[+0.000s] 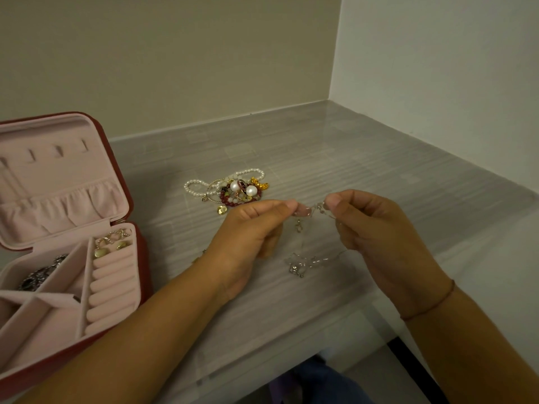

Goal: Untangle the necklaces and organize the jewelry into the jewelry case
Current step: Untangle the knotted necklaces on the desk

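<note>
My left hand [250, 228] and my right hand [376, 237] are raised above the table, each pinching one end of a thin silver necklace [313, 209] stretched between the fingertips. Its chain hangs down to a tangled silver heap [303, 262] lying on the table between my wrists. Behind my hands sits a pile of jewelry [233, 189]: white pearl strands, dark red beads, two big pearls, gold pieces. At the left the red jewelry case [137, 258] lies open, pink inside, with gold earrings [112, 246] above its ring rolls and dark silver pieces [40, 275] in a left compartment.
The grey striped table [350, 158] fits into a wall corner at the back right. Its front edge runs under my forearms, with dark floor and blue cloth below. A thin cord bracelet [428, 307] circles my right wrist.
</note>
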